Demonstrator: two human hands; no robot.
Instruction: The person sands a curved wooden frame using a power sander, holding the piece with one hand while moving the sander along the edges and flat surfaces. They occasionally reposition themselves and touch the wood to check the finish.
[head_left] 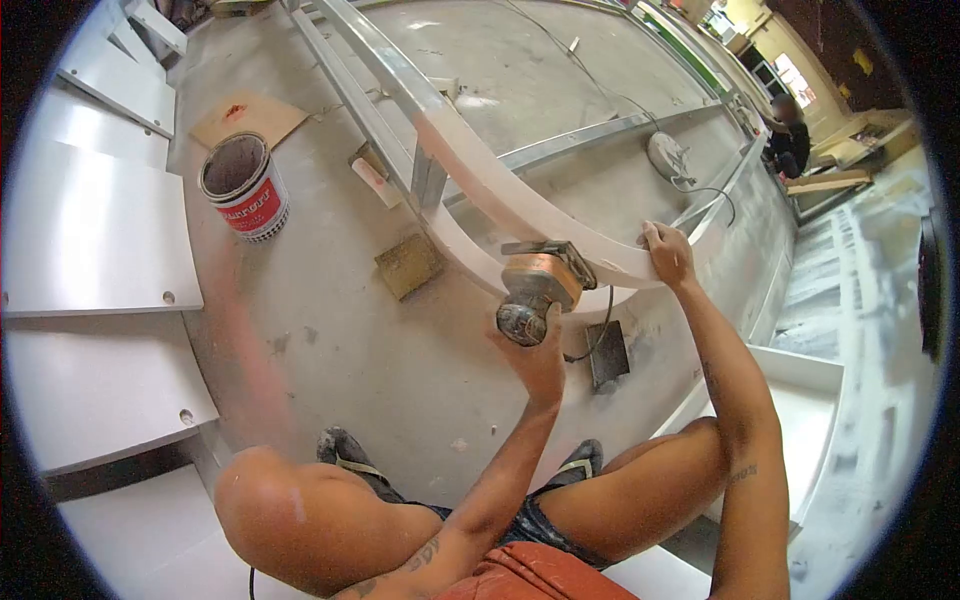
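My left hand [535, 355] is wrapped round the rounded rear of a power sander [540, 280] with an orange band. The sander's flat pad faces away from me, against the edge of a pale curved frame piece [520, 205]. Further right, my right hand [668, 252] grips the same curved piece, with its fingers over the edge. A dark cable [602, 335] hangs down beside the sander. The curved piece continues into a grey metal frame [375, 45] at the upper left.
An open paint can [240, 185] stands on the floor at left, near a cardboard sheet [262, 115]. A brown block [408, 266] and a dark pad [607, 355] lie below the frame. White panels [90, 230] line the left side. Another person [790, 135] is at the far right.
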